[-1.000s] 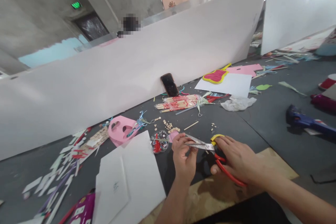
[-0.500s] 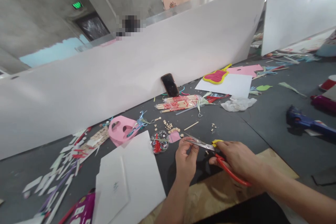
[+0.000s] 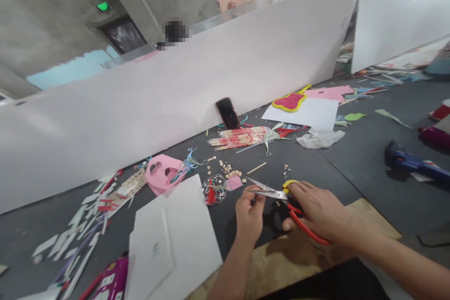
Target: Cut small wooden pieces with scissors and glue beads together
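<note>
A pair of scissors point(image 3: 277, 194) with red and yellow handles is in my right hand point(image 3: 318, 208), its blades spread and pointing left. My left hand point(image 3: 249, 213) is closed in a pinch close to the lower blade; what lies between the fingertips is too small to make out. Just beyond the blades are a thin wooden stick point(image 3: 256, 168) and small pale pieces point(image 3: 230, 171). To the left of my left hand sit a pink square point(image 3: 234, 183) and a round clear container of dark and white beads point(image 3: 215, 190) with a red strip on it.
White sheets point(image 3: 172, 239) lie to the left, near a pink cut-out point(image 3: 163, 173) and scattered strips point(image 3: 80, 225). A phone point(image 3: 228, 113) leans against the white partition point(image 3: 176, 89), behind packaged sticks point(image 3: 242, 137). On the right are crumpled tissue point(image 3: 319, 139) and a blue tool point(image 3: 415, 164).
The scissors' blades have spread wider apart, and my right hand's fingers and thumb have parted on the handles. My left hand stays in nearly the same place.
</note>
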The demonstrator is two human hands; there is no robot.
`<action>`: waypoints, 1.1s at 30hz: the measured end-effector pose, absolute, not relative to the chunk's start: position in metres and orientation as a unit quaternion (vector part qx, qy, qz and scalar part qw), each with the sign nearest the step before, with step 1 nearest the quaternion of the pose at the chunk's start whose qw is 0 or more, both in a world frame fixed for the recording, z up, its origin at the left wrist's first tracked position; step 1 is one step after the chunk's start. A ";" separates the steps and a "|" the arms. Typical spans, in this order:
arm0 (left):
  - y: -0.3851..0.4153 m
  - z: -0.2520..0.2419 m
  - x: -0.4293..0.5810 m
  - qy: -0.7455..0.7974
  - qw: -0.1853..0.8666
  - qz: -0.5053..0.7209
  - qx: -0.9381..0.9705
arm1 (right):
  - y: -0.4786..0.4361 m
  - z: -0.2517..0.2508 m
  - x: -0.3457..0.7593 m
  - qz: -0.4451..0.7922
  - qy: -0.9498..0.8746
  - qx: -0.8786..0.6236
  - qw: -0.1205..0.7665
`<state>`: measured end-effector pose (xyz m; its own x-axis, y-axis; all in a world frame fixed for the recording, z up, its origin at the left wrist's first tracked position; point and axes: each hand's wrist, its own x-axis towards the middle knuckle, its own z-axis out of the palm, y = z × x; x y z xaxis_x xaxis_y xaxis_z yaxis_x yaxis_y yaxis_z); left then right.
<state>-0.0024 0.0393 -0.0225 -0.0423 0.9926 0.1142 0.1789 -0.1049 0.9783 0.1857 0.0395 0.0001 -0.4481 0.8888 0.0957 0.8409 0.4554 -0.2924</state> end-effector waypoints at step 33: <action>0.041 -0.023 -0.002 0.489 0.480 0.491 0.537 | 0.039 0.001 0.186 0.097 -0.849 -0.511 0.093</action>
<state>-0.0024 0.0410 -0.0230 0.0386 0.9976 0.0581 0.0542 -0.0601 0.9967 0.1859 0.0388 0.0010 -0.4602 0.8859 0.0588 0.8500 0.4587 -0.2591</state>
